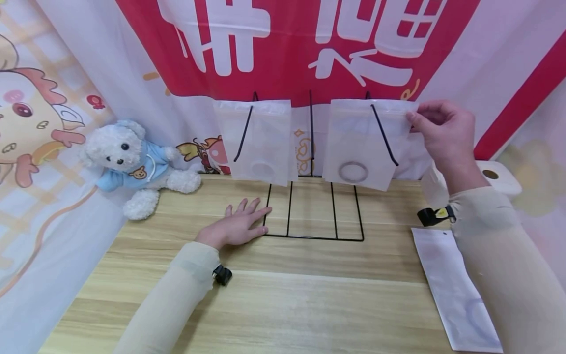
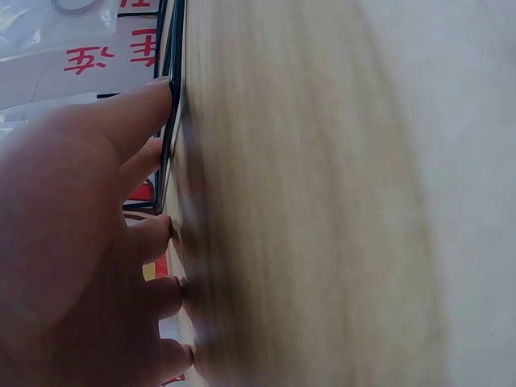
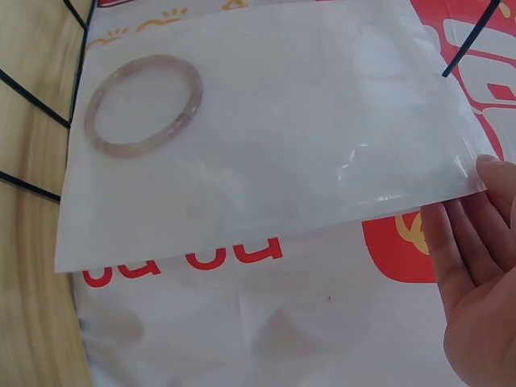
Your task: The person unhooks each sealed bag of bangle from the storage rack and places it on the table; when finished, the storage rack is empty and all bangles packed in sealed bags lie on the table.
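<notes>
A black wire display rack (image 1: 312,132) stands on the wooden table, with hooks sticking out. My left hand (image 1: 234,227) rests flat at the left edge of its base, fingers spread; thumb and forefinger touch the wire. My right hand (image 1: 446,132) pinches the upper right corner of a translucent plastic bag (image 1: 376,132) that hangs on the right hook. Through this bag shows a pale bangle (image 3: 193,89), low down in it. Another plastic bag (image 1: 265,132) hangs from the left hook, with a faint ring shape inside.
A white plush toy (image 1: 148,160) in a blue hoodie sits at the left. On the right, a bag (image 1: 446,280) with a faint ring shape lies under my right forearm. Behind that arm is a white container (image 1: 504,179) with a round hole. A printed cloth backs the table.
</notes>
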`<state>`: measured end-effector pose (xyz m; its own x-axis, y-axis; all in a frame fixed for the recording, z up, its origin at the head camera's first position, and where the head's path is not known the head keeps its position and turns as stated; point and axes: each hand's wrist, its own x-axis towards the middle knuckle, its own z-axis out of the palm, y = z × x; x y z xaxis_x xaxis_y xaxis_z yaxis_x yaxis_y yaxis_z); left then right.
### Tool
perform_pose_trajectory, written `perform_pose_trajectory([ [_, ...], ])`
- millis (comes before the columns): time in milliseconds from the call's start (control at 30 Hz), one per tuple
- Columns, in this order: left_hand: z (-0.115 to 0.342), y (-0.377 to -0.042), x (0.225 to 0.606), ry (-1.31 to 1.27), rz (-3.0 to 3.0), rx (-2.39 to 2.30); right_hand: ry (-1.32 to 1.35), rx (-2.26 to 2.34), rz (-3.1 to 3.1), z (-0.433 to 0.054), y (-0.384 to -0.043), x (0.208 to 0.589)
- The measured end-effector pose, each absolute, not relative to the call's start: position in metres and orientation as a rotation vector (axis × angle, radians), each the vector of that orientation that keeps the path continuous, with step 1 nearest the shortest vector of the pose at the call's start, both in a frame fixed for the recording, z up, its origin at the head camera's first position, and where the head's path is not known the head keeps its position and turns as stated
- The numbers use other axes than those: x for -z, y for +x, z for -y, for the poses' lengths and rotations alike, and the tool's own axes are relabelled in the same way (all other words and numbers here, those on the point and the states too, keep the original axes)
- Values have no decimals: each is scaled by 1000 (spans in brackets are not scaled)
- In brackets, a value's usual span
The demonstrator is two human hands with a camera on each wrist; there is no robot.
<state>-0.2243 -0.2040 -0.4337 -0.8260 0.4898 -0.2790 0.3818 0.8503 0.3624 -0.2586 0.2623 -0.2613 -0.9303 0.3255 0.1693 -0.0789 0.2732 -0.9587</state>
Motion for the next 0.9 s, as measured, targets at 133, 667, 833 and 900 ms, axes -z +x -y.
perform_pose_trajectory([
  [133, 204, -224, 433, 654, -2665, -415, -239, -1723, 2229, -264, -257, 259],
  [667, 203, -223, 432, 657, -2666, -395, -221, -1739, 2212, -266, -252, 262],
  [833, 203, -223, 432, 657, -2661, -404, -198, -1736, 2201, -266, -249, 264],
  [900, 203, -223, 432, 658, -2661, -405, -189, -1730, 2200, -266, -248, 264],
])
